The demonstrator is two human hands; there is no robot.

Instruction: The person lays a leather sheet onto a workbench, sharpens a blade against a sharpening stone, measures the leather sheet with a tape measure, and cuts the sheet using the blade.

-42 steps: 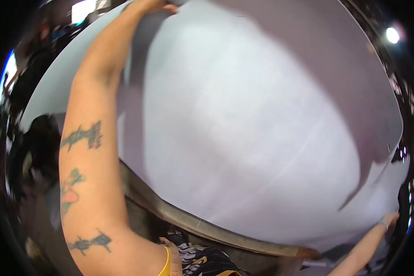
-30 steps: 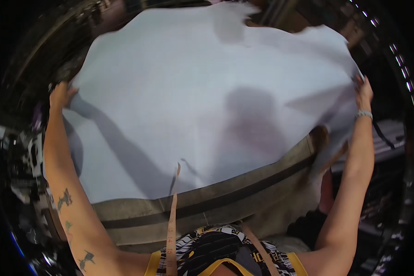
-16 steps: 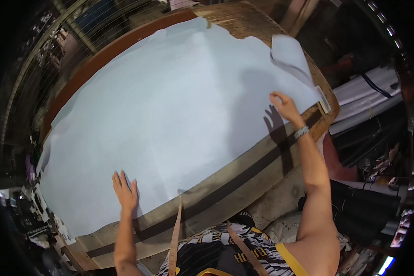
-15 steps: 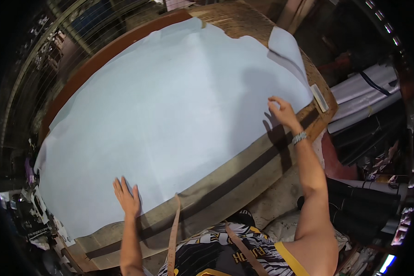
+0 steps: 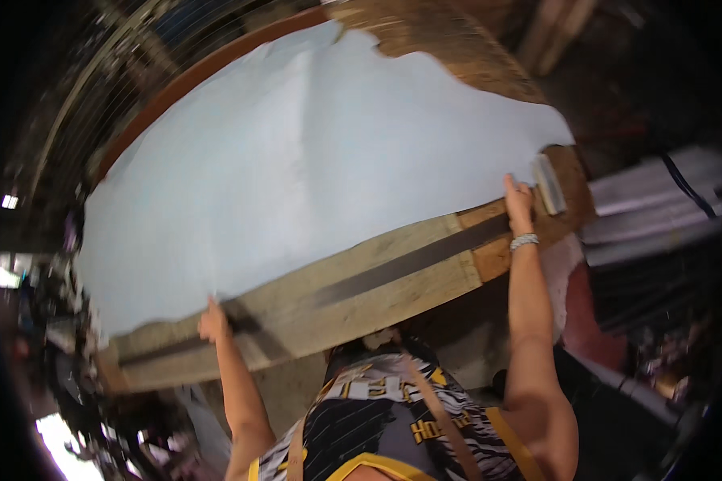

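A large pale blue-white leather hide (image 5: 281, 168) with a wavy, irregular outline lies spread over a wooden table (image 5: 393, 276). At its near left edge is my left hand (image 5: 212, 322), fingers curled in and closed on the rim. My right hand (image 5: 519, 200) grips the near right edge, the thumb on top and the other fingers mostly hidden. Motion blur softens both hands. Just right of my right hand, a narrow pale block (image 5: 549, 184) rests on the table. A tape measure (image 5: 441, 409) hangs down over my patterned jersey.
A dark strip (image 5: 409, 263) runs along the table's near side. Reddish-brown material (image 5: 208, 64) borders the far left edge. Silvery rolls (image 5: 658, 200) tied with a dark band lie at the right, above dark material. Wire mesh (image 5: 80, 104) stands beyond the table.
The folded-over right end of the hide now lies flat. My left hand has gone from lying flat on the hide to gripping its edge; my right hand has come down onto the edge. The view has shifted.
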